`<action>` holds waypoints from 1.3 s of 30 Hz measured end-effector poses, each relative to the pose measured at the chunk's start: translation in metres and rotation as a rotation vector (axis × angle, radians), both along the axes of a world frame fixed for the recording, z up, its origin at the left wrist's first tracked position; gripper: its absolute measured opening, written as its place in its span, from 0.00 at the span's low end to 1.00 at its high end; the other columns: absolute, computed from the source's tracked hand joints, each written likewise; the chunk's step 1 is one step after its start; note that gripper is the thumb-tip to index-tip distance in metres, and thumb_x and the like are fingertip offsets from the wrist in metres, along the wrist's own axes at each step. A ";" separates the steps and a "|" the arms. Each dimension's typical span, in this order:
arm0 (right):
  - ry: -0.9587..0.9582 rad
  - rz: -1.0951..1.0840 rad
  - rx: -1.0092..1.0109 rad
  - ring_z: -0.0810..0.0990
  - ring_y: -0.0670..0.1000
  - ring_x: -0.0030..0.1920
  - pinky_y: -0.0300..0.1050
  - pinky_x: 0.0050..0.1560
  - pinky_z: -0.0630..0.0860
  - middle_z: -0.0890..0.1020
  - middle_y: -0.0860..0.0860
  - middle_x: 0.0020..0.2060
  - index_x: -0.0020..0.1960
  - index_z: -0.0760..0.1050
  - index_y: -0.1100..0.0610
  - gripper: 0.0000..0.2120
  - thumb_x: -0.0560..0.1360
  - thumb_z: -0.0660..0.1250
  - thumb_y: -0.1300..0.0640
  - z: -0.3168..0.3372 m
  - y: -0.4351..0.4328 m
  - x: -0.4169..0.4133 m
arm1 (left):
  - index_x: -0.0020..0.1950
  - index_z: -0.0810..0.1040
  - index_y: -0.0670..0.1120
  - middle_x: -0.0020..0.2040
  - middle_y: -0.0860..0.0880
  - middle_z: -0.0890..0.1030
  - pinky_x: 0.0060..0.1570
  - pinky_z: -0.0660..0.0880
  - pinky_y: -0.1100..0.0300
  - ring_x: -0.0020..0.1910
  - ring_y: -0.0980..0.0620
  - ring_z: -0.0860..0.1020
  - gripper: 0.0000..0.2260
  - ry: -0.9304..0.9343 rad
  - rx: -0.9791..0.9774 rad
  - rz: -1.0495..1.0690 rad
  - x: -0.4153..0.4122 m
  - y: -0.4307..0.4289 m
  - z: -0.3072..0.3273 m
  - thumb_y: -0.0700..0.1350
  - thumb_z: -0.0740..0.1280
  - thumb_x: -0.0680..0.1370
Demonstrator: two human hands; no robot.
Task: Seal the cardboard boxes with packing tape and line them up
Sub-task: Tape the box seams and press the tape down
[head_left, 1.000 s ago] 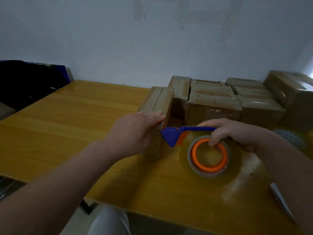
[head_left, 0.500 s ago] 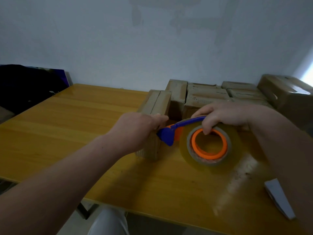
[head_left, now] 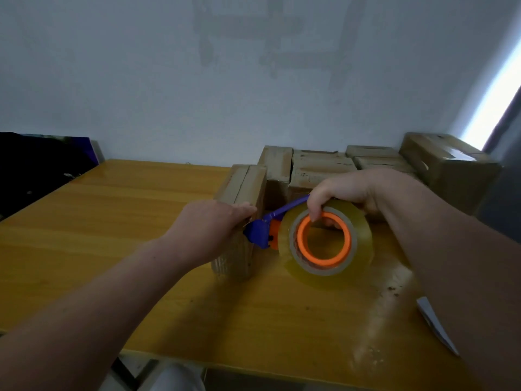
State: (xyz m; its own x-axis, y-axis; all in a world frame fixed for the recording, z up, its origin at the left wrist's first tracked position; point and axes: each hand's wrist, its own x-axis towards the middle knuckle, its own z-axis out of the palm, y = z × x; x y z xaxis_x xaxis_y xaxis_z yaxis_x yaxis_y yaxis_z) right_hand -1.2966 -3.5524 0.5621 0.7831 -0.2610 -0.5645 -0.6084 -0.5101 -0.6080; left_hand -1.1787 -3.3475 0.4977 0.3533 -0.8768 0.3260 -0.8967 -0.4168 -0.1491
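Blue plastic tape dispenser [head_left: 282,218], clenched in our right hand [head_left: 346,190], tilts higher against the brown cardboard box [head_left: 245,184] our left hand [head_left: 208,227] clasps, likely starting the seal.

The person's left hand [head_left: 214,224] and right hand [head_left: 346,193] are bare, and so are the left forearm [head_left: 98,306] and right forearm [head_left: 451,263]. Lower down, a knee [head_left: 174,379] shows, covered in pale, whitish cloth.
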 end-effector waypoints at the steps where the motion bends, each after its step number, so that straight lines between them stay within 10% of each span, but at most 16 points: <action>1: -0.001 -0.015 0.022 0.77 0.49 0.27 0.39 0.29 0.75 0.79 0.53 0.28 0.29 0.78 0.58 0.09 0.69 0.68 0.61 -0.001 -0.001 -0.001 | 0.74 0.60 0.59 0.50 0.55 0.79 0.31 0.68 0.68 0.40 0.57 0.74 0.21 0.000 -0.002 0.001 -0.001 0.000 0.000 0.45 0.57 0.83; 9: 0.166 0.021 -0.084 0.81 0.54 0.36 0.44 0.40 0.79 0.82 0.56 0.36 0.42 0.79 0.60 0.07 0.69 0.71 0.56 -0.012 0.005 -0.003 | 0.74 0.58 0.62 0.59 0.55 0.79 0.36 0.70 0.66 0.50 0.55 0.78 0.22 0.002 -0.011 0.032 0.000 0.001 -0.001 0.47 0.58 0.82; 18: -0.082 -0.002 -0.611 0.74 0.53 0.61 0.49 0.60 0.73 0.74 0.51 0.63 0.69 0.71 0.54 0.42 0.64 0.66 0.28 -0.032 0.000 -0.019 | 0.71 0.67 0.60 0.62 0.55 0.78 0.42 0.67 0.63 0.58 0.52 0.76 0.19 0.093 -0.083 0.046 0.005 0.004 -0.003 0.47 0.60 0.81; 24: -0.141 -0.090 -0.795 0.79 0.47 0.41 0.38 0.38 0.76 0.79 0.49 0.45 0.63 0.70 0.54 0.16 0.77 0.65 0.51 -0.087 0.014 -0.026 | 0.62 0.79 0.50 0.59 0.50 0.81 0.57 0.75 0.54 0.58 0.48 0.78 0.13 0.222 -0.238 0.008 0.005 0.012 -0.012 0.42 0.65 0.79; 32: -0.072 -0.052 -0.874 0.78 0.49 0.48 0.40 0.38 0.75 0.77 0.48 0.52 0.68 0.65 0.50 0.27 0.73 0.71 0.52 -0.104 0.023 -0.028 | 0.57 0.82 0.48 0.55 0.48 0.82 0.51 0.71 0.59 0.54 0.48 0.78 0.11 0.252 -0.367 0.116 0.015 0.015 0.050 0.41 0.63 0.80; 39: -0.705 -0.186 -0.499 0.74 0.42 0.50 0.36 0.51 0.71 0.78 0.44 0.52 0.67 0.72 0.51 0.19 0.78 0.64 0.50 -0.035 0.044 -0.014 | 0.55 0.82 0.47 0.52 0.53 0.82 0.51 0.68 0.65 0.52 0.55 0.77 0.09 0.296 -0.100 0.015 0.014 0.001 0.114 0.40 0.64 0.78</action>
